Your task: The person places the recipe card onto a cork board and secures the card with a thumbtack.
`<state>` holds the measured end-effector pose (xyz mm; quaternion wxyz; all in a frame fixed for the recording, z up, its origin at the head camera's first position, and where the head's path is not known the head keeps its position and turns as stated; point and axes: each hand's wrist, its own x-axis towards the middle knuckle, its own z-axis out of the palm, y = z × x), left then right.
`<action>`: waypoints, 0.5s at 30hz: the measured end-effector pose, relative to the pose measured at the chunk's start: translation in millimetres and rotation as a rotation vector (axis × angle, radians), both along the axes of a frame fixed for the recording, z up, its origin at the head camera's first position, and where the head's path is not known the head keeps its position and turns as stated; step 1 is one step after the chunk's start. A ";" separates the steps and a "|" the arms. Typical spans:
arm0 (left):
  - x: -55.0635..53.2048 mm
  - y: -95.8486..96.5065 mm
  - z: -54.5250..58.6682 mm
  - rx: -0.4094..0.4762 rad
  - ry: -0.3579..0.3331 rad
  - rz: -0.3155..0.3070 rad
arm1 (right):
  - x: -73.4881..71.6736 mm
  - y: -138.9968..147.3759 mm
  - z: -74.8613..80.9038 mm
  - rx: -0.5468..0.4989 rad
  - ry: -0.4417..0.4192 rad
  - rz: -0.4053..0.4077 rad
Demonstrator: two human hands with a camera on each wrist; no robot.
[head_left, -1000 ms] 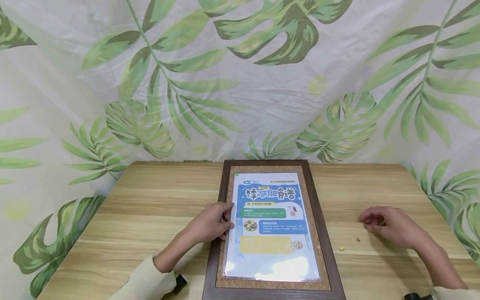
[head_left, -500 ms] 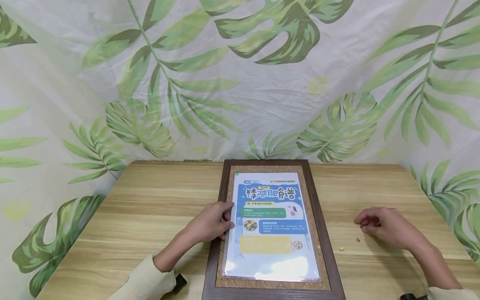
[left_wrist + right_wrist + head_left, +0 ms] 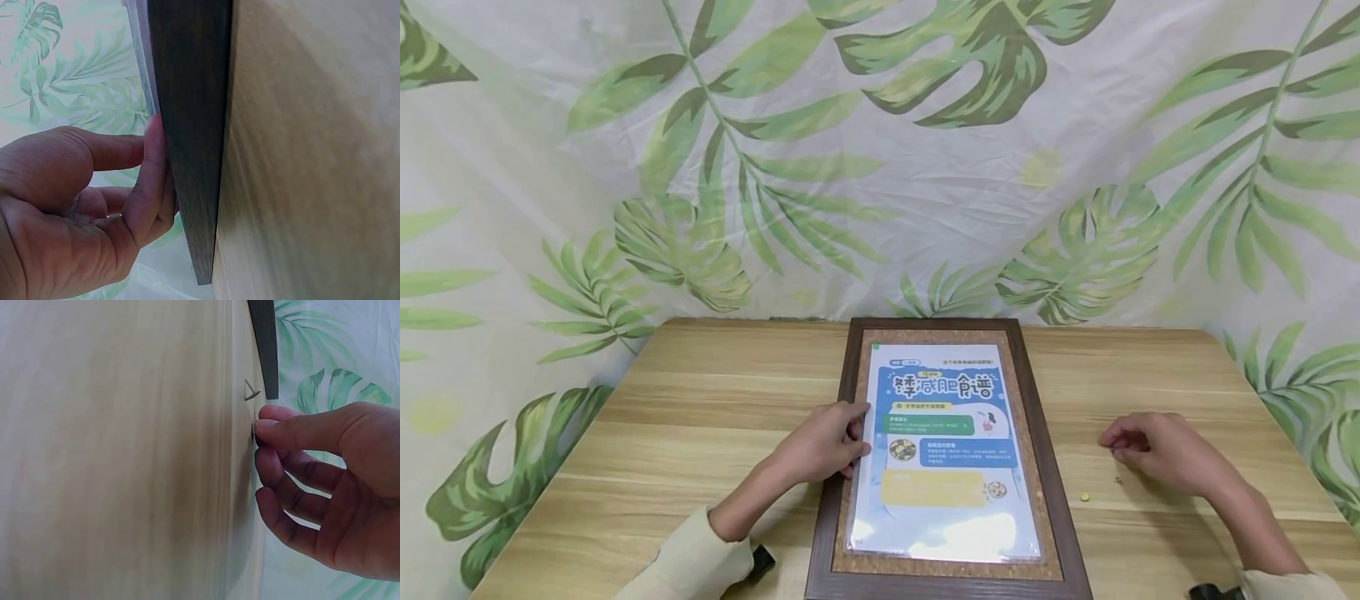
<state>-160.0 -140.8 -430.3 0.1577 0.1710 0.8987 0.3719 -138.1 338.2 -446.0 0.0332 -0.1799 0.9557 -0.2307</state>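
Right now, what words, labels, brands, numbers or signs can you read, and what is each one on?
"减肥食谱": big title on the poster sheet; two stylised characters before it look like "冬季".
Yellow strip: too small to read surely.
Green panel, blue panel, pale yellow panel and top lines: too small, blurred or faint.
Wrist views: none readable.

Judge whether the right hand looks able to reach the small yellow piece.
Probably yes: the small yellow piece lies uncovered on the table near the right hand, but that hand seems to be pinching a small dark item.
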 end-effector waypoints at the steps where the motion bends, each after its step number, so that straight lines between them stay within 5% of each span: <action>1: 0.0 0.3 0.0 0.000 -0.002 0.002 | -0.4 -1.2 0.2 -0.002 0.005 0.003; 15: 0.2 1.0 -0.9 -0.010 0.003 0.007 | -9.4 -23.2 10.3 -0.040 -0.001 0.003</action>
